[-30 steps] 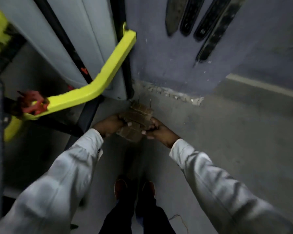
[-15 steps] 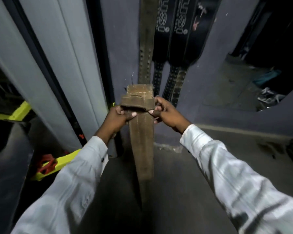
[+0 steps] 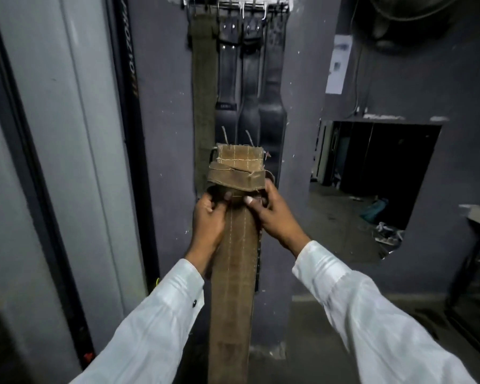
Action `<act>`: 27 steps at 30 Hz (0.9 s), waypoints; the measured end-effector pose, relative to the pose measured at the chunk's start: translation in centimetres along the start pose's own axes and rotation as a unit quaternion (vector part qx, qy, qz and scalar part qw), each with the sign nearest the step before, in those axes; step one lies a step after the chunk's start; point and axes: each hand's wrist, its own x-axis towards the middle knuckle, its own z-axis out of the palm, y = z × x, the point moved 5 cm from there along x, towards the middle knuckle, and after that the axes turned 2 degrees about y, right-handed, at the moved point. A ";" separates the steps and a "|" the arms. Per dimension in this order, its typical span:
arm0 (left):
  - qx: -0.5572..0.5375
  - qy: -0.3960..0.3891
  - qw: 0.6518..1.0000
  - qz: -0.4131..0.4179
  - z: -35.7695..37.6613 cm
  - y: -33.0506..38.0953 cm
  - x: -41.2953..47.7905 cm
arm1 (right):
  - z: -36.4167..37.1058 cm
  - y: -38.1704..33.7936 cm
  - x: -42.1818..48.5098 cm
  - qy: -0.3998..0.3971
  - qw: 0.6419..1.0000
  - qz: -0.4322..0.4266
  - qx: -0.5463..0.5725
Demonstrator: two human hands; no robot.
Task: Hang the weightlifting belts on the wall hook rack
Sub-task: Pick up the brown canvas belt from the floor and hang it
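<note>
Holding up a tan weightlifting belt (image 3: 233, 259), lengthwise and roughly upright, in front of the grey wall (image 3: 164, 106) and well below the hook rack (image 3: 233, 4); not yet hanging it. Gripping it just under its folded, stitched buckle end (image 3: 237, 164), with the left hand (image 3: 208, 217) curling round the left edge and the right hand (image 3: 272, 214) pinching the right edge. Keeping the two hands close together, with only the strap's width between them. Probably taking it this high so as to be steering the buckle end toward a hook while letting the long tail dangle by its own weight.

Facing the rack squarely, likely lining the belt up with the row already hanging there. Taking in an olive webbing belt (image 3: 204, 79) on the left and black leather belts (image 3: 250, 79) just beside it, all dangling flat against the wall from metal hooks.

Cutting the rack off at the top edge of view, so leaving unclear which hook is free. Hiding the metal buckle behind the folded cloth, apart from what seem to be two thin prongs (image 3: 225, 137) poking up. Losing the belt's lower end below the frame. Concealing most fingertips behind the strap. Showing, well to the right, a dark recess or mirror (image 3: 372, 189), too dim for telling which.
</note>
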 end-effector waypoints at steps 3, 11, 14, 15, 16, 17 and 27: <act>0.041 0.041 0.998 0.005 0.6 1.1 1.8 | -0.9 -1.6 1.1 0.068 0.995 -0.034 -0.060; 0.011 0.079 0.996 0.027 0.5 4.9 3.9 | -0.1 -3.3 2.2 0.037 0.987 -0.025 -0.157; 0.011 0.099 0.994 0.035 0.8 5.3 3.7 | 0.0 -3.5 1.9 0.091 0.985 -0.038 -0.141; 0.004 0.104 0.994 0.040 0.9 5.4 3.8 | -0.1 -3.7 1.9 0.093 0.986 -0.041 -0.131; -0.005 0.109 0.993 0.044 0.9 5.7 4.0 | -0.2 -3.8 2.1 0.083 0.989 -0.037 -0.119; -0.013 0.116 0.992 0.047 0.8 6.1 4.2 | -0.4 -3.8 2.4 0.058 0.992 -0.028 -0.107; -0.040 0.164 0.984 0.058 2.1 9.1 6.2 | -1.3 -2.2 2.7 0.066 0.991 -0.004 -0.113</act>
